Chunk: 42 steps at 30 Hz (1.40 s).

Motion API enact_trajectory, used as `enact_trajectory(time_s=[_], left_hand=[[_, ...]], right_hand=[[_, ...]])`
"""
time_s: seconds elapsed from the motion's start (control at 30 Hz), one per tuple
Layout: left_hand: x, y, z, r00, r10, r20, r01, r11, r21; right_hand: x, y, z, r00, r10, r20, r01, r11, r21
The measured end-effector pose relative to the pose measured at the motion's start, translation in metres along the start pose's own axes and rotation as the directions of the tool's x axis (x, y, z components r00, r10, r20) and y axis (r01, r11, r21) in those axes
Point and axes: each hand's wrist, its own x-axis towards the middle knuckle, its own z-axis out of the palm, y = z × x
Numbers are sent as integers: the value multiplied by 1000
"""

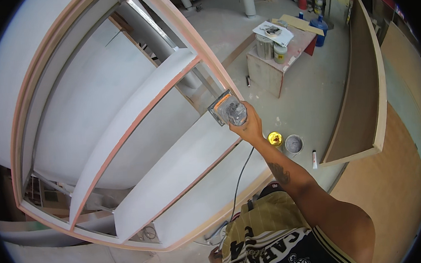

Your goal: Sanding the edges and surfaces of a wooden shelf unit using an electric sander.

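My right hand point(250, 126) is stretched out forward, gripping a small electric sander point(228, 108) with a clear body and an orange-edged pad. The pad is pressed against the right side frame of a tall white-primed shelf unit point(136, 117) with bare pinkish wood edges. A thin grey cord point(238, 183) drops from the sander toward my body. My left hand point(214, 256) shows only partly at the bottom edge, beside my shirt and below the unit's lower corner; its fingers are unclear.
A low wooden table point(270, 76) holds paint cans and papers. An open yellow can point(275, 138), a grey can point(293, 144) and a white tube point(314, 159) sit on the dusty floor. A long wooden panel point(364, 91) stands at the right.
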Motion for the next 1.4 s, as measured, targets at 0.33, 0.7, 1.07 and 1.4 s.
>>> enact_trajectory(time_s=[0.33, 0.7, 1.07, 1.4], left_hand=[[31, -6, -16, 990, -125, 62, 124, 992, 8], [38, 31, 35, 988, -92, -126, 133, 917, 376], [51, 34, 46, 996, 6, -84, 27, 923, 385], [51, 50, 6, 984, -163, -74, 179, 894, 412]], right_hand=[[-2, 14, 11, 1000, 19, 11, -18, 999, -28], [7, -6, -14, 994, -103, -34, 105, 993, 51], [14, -39, -1, 995, -100, -18, 101, 991, 86], [6, -7, 22, 997, 50, 59, -51, 998, 23]])
